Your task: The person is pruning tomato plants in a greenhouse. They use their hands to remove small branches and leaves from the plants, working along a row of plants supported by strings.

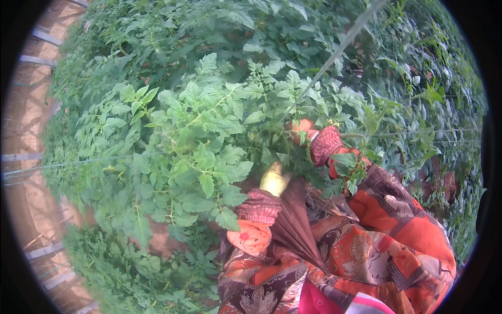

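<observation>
Leafy tomato plants [204, 117] spread before me, with a few small yellow flowers [333, 122] near my right hand. My left hand [275, 178], in a pale yellowish glove, reaches into the lower foliage; its fingertips are lost among leaves. Farther up and to the right, my right hand [301, 131], in an orange-red glove, is partly covered by leaves beside a slanting string [333, 59]. What either hand holds cannot be seen. Checked elastic cuffs sit at both wrists, and a leafy shoot [347, 167] lies over the right forearm.
Thin horizontal lines [431, 131] run through the plants at the right, and a bluish one [86, 161] at the left. Dense foliage continues at the top and right. Brown soil with pale bars [43, 251] shows along the left edge. A brown cloth [294, 223] hangs at my front.
</observation>
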A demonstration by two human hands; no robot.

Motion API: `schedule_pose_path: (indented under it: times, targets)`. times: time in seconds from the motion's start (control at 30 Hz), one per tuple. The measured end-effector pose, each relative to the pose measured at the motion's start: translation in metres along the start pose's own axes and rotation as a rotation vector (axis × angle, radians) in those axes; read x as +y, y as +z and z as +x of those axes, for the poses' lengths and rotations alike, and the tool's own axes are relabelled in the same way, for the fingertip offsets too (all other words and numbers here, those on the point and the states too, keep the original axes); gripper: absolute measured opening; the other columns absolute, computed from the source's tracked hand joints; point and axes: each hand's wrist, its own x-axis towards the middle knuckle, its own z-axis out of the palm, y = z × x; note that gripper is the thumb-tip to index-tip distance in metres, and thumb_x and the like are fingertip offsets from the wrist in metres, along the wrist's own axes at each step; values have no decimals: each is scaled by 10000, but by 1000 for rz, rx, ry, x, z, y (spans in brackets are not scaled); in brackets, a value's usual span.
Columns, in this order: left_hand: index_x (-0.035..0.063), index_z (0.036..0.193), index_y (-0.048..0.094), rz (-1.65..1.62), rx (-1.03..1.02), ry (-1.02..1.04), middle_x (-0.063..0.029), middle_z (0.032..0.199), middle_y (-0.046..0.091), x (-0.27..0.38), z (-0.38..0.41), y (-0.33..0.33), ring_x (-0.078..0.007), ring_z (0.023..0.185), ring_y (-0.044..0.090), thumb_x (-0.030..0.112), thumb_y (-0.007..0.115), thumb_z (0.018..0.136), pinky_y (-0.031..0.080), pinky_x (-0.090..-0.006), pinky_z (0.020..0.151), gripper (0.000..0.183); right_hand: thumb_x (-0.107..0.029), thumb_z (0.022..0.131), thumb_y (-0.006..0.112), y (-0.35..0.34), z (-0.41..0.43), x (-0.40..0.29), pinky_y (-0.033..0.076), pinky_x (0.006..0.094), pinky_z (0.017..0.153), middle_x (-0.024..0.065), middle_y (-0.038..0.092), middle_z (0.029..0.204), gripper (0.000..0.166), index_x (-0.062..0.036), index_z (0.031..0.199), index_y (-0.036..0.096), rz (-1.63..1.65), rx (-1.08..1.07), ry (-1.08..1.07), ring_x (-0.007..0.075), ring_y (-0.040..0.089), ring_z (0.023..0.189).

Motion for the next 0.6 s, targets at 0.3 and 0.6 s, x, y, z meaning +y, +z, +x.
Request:
schedule_pose_path:
  times: [0.3,0.6]
  targets:
    - [29,1187,577,-19,205,93,-207,1150,599,-29,-10,9,-373,1076,567,236,722,768,458,-398,930,489,-352,862,564,-22,-8,-17,503,366,836,127,669,1079,343,-114,1090,660,62,-62,30,288,646,975]
    - [12,1220,562,-288,165,3,-202,1122,629,-45,-8,9,-331,1015,610,229,737,788,472,-349,906,514,-190,846,618,-45,-37,-9,488,377,617,118,646,794,157,-60,934,636,712,221,186,271,624,740]
